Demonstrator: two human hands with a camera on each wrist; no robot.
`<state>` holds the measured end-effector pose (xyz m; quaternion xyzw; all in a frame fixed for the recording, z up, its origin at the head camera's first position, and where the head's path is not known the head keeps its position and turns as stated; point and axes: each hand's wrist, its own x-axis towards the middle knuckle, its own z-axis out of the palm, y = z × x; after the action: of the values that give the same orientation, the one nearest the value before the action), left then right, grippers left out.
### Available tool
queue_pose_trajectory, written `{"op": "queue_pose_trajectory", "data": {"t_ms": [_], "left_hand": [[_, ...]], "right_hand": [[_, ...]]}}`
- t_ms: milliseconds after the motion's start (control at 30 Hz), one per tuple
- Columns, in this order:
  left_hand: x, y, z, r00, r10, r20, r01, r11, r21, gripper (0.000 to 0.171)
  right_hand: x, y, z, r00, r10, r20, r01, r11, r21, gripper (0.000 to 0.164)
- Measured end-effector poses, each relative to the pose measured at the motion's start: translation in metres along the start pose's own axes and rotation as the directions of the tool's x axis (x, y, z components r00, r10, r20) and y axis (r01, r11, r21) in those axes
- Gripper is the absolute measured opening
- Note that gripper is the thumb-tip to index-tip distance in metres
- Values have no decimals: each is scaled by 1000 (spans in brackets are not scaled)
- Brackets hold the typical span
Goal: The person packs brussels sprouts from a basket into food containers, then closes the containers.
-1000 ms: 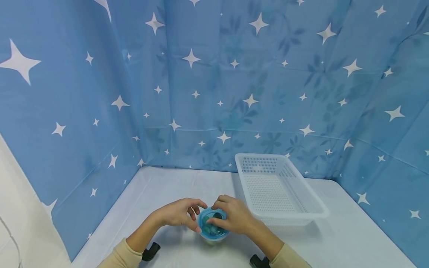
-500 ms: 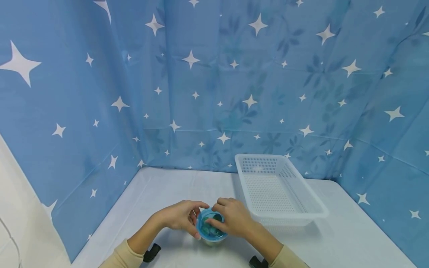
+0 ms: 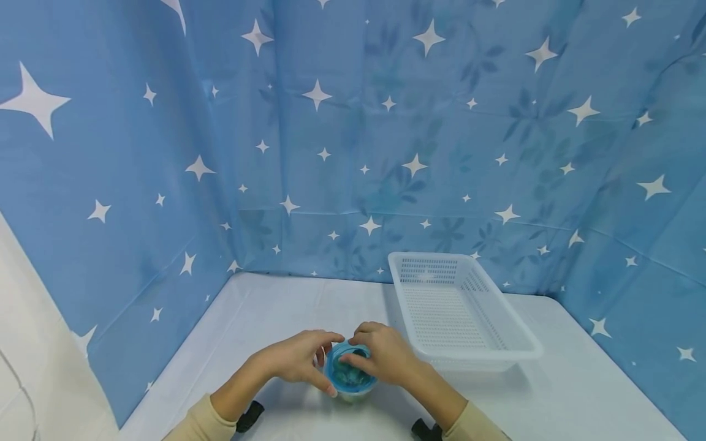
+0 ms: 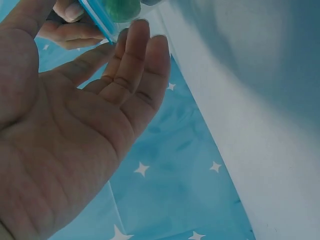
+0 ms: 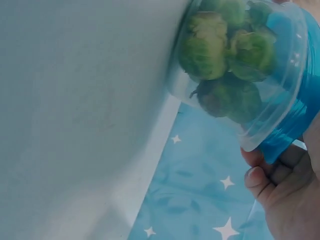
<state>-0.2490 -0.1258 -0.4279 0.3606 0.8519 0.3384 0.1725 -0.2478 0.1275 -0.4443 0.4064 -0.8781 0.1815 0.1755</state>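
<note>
A clear plastic tub [image 5: 260, 132] with a blue see-through lid [image 3: 352, 388] stands on the table, tilted in the wrist views. Several Brussels sprouts [image 5: 202, 55] show through its wall. My right hand [image 3: 388, 356] holds the lid: the thumb lies over its top, and the fingers [image 5: 260, 182] curl at its edge. On the other side, my left hand [image 3: 295, 358] is spread around the tub. Its fingers [image 4: 135, 65] are fairly straight and loose, fingertips right at the tub's rim, with the thumb in front of the tub.
A white perforated plastic basket [image 3: 480, 354] sits behind and to the right of the hands, on the white table [image 3: 287, 294]. A blue star-patterned curtain [image 3: 342, 135] closes off the back and both sides. Black wrist mounts [image 3: 250, 418] hang below the forearms.
The left thumb has shifted slightly right, further across the front of the tub. The right hand keeps its place on the lid, with only small movements.
</note>
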Motion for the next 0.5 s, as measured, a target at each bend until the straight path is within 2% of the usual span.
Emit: {"op": "queue_pose_trajectory", "data": {"t_ms": [167,400,500], "left_hand": [[0,0,0,1000,-6,-12,6,1000,11,88],[0,-4,0,999,16,-37,-16,1000,-20,82],[0,-5,-1,999,11,-37,-13,999,-36,82]], "right_hand": [[1,0,-2,999,42,27,-44,997,60,30],[2,0,-2,998,63,-6,-62,994,88,26],[2,0,-1,998,59,-18,-58,996,69,26]]}}
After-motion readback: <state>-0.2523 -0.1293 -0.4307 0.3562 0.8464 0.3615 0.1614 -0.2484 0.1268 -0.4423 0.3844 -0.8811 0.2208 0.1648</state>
